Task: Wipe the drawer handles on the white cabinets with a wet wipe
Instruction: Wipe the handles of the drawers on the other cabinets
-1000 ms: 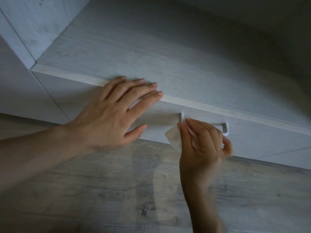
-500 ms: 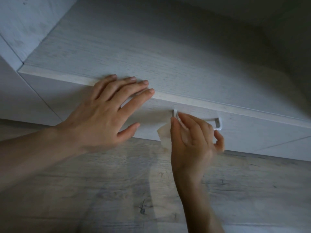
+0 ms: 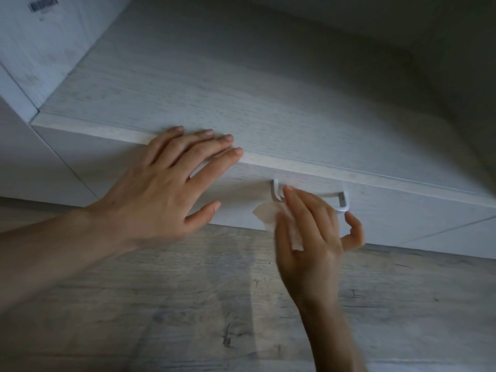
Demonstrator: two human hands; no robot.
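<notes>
- Left hand (image 3: 161,194): laid flat on front edge of white cabinet (image 3: 241,103) top; fingers (image 3: 204,146) straight, slightly spread, tips resting on top surface; thumb sticks out below the edge, in front of drawer front (image 3: 402,221); holds nothing.
- Right hand (image 3: 314,237): comes up from below, back of hand toward camera; thumb and forefinger pinch the wet wipe (image 3: 268,214); forefinger tip sits at L end of drawer handle (image 3: 343,201); little finger curled, apart from other fingers, just below R end of handle.
- Wet wipe: small, white, crumpled; located just below L post of handle; one part sticks out to the L of the thumb; a strip shows between thumb and palm; remainder hidden behind the hand; actual contact w/ handle cannot be told.
- Drawer handle: white U-shaped bar, mounted horiz. on drawer front, just under cabinet top edge; L post and R corner visible; mid section covered by right-hand fingers.
- Drawer front: white wood-grain finish, same as cabinet top; diagonal seam visible at lower R.
- Side panel (image 3: 40,49): upper L, adjoins cabinet top; carries barcode label (image 3: 43,4); print too small to read.
- Floor (image 3: 188,304): grey wood-grain planks below cabinet; dark marks in grain.
- Lighting: dim; upper R of cabinet top in shadow.
</notes>
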